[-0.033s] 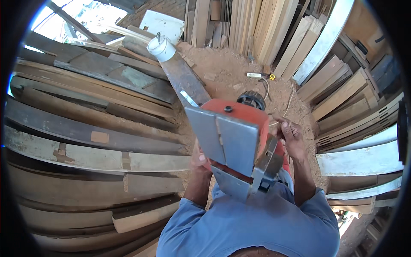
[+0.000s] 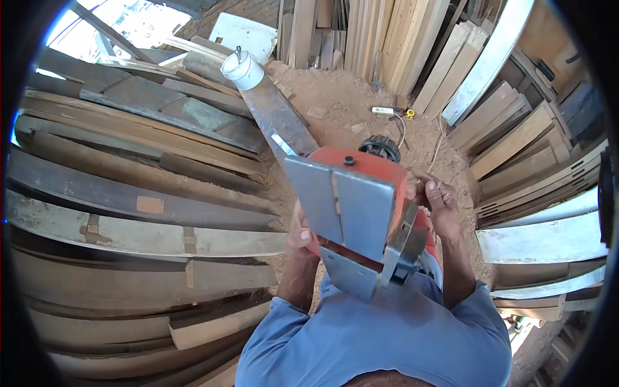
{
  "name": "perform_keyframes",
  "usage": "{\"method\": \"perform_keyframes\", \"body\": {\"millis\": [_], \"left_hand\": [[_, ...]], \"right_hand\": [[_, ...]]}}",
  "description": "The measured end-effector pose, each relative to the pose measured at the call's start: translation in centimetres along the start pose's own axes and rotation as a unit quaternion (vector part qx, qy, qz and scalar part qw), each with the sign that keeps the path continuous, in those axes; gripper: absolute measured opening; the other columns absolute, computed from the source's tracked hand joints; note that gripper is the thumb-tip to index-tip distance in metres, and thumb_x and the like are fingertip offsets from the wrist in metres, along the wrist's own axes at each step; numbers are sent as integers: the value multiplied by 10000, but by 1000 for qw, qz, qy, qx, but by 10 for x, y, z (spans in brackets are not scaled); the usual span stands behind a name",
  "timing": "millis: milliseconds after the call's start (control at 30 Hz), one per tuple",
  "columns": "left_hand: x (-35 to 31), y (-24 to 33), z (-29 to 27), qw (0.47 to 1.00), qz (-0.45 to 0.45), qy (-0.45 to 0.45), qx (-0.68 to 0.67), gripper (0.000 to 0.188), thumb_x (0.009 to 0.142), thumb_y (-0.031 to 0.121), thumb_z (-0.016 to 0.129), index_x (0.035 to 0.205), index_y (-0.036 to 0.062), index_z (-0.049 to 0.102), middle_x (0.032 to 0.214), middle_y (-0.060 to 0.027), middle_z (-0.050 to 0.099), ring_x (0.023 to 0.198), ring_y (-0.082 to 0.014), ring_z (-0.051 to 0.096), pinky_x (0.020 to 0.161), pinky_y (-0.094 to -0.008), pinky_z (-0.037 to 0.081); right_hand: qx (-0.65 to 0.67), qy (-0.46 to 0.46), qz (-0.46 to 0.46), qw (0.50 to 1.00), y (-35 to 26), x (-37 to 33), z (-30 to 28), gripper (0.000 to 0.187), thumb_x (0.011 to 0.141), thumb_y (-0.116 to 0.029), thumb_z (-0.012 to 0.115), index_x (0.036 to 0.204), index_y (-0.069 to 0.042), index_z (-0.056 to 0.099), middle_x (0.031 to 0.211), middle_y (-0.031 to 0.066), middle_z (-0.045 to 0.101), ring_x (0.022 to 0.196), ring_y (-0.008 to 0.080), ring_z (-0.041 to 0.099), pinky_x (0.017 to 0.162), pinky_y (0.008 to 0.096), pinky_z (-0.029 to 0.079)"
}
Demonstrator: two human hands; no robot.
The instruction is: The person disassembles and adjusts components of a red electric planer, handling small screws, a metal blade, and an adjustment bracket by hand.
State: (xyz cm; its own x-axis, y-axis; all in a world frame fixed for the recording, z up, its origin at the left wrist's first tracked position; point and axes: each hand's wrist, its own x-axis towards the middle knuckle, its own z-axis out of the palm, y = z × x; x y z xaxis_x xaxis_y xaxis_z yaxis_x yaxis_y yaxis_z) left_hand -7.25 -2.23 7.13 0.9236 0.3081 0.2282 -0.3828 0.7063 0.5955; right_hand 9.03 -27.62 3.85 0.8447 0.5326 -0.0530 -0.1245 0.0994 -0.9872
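Note:
A red electric hand planer is held up in front of my chest, its grey two-part metal sole facing up and a black ribbed knob at its far end. My left hand is closed on the planer's left side; the thumb shows and the other fingers are mostly hidden behind it. On the planer's right side my right hand is closed, its fingers curled together close to the red body. What the right fingers pinch is too small to make out. A dark metal fence or bracket sits along the planer's right edge.
Long boards fill the left side. A narrow plank bears a white cup. Upright timber stands at the back, stacked boards on the right. A pale cord and a yellow tape measure lie on sawdust.
The planer has shifted slightly to the right and tilted a little. Both hands stay in nearly the same place, the right fingers a bit more bent.

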Motion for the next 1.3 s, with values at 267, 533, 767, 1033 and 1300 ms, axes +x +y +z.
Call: {"method": "perform_keyframes", "body": {"millis": [267,533,767,1033,1300], "left_hand": [[7,-14,-16,993,-19,48,106,987,770,262,722,1572,18,200,1493,-241,422,1315,-322,537,1064,-444,484],[4,-11,-71,939,-145,3,311,880,834,412,694,1478,-36,296,1376,-191,482,1298,-255,467,1105,-395,346],[17,1,-60,872,-115,-14,475,471,884,245,652,1232,2,449,1170,-90,517,1093,-175,483,989,-347,400],[40,-17,-82,797,-147,17,586,261,896,219,629,1002,-1,536,820,-94,561,750,-167,542,715,-328,471],[104,-37,-116,744,-315,-59,586,431,914,300,593,1175,-42,616,980,-99,668,846,-169,619,771,-324,510]], "right_hand": [[238,-41,-40,970,-15,-10,82,567,1098,-345,413,1485,69,398,1362,163,601,1189,206,605,1057,355,450],[316,-61,74,944,70,7,85,458,1118,-313,352,1428,-10,502,1225,98,674,1080,143,655,944,306,533],[267,-93,63,957,65,8,90,473,1113,-339,373,1441,-22,498,1214,75,672,1069,112,637,968,284,505],[122,20,109,986,105,15,75,364,1109,-275,428,1244,-8,635,1059,28,685,890,97,582,849,269,487],[-33,105,181,977,204,48,55,421,1093,-303,432,1212,52,623,1081,169,680,956,216,621,878,344,485]]}}
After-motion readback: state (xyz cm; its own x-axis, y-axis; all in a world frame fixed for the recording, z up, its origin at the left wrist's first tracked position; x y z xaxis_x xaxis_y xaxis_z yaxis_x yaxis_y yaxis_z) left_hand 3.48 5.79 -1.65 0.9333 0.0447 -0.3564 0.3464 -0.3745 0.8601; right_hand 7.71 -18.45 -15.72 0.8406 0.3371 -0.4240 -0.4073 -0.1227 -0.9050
